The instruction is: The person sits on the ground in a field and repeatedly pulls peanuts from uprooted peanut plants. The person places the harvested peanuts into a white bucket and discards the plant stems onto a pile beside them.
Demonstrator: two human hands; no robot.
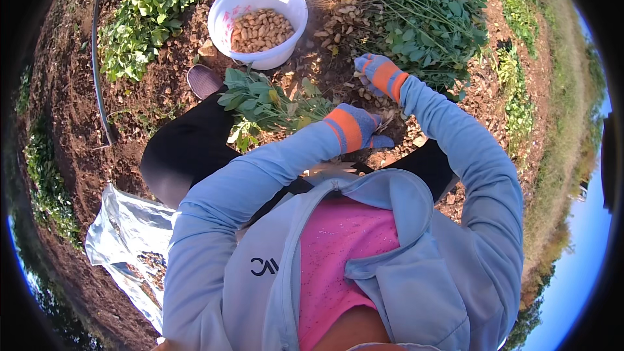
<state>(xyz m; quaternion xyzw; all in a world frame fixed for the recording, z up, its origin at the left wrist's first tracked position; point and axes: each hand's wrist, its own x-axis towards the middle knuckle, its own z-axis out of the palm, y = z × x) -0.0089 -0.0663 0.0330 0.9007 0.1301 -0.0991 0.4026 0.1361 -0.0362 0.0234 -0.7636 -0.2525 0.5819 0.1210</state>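
My left hand (352,127), in a grey-blue and orange knit glove, is closed around the root end of an uprooted peanut plant (265,100). The plant's leafy stems stretch left across the ground in front of my legs. My right hand (382,77), gloved alike, is a little farther out, its fingers curled in. A pale peanut pod (359,74) shows at its fingertips. Beyond the left hand stands a white plastic bucket (297,22), partly filled with loose peanuts (261,30). Red writing marks its inner wall.
A heap of peanut plants (424,29), pods still attached, lies beyond my right hand. Rows of growing plants (146,19) flank me. A dark hose (95,53) runs along the left. Silvery plastic sheeting (126,224) lies by my left hip. My shoe (202,80) is near the bucket.
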